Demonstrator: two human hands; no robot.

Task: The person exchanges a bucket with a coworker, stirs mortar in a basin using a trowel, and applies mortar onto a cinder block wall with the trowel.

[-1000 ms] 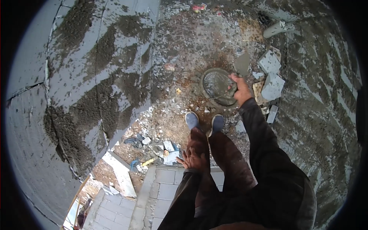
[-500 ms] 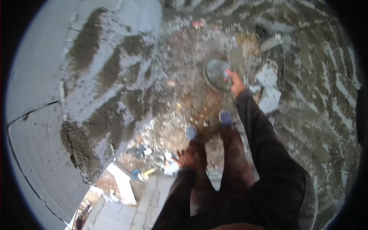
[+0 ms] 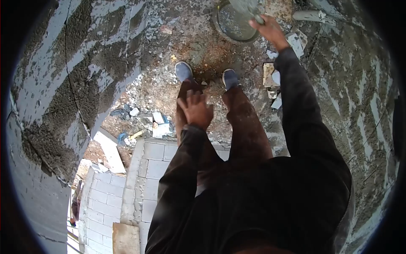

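Observation:
My right hand (image 3: 270,30) is closed round the short grey handle of a tool (image 3: 245,5). The tool's pale head is blurred and partly cut off by the top edge of the view, so I cannot tell its exact kind. Just below it stands a round bucket (image 3: 217,26) with murky grey liquid inside. My left hand (image 3: 197,111) hangs over my left thigh with its fingers spread, holding nothing.
A wall with rough mortar smears (image 3: 347,97) rises on the right, and another patchy wall (image 3: 55,106) on the left. Broken white pieces (image 3: 298,42) lie beside the bucket. Pale blocks (image 3: 156,169) and a loose board (image 3: 111,150) are near my legs.
The view has shifted, with the bucket now higher in it. The tool's pale head now shows above the bucket. My left hand has risen from beside my leg to in front of it.

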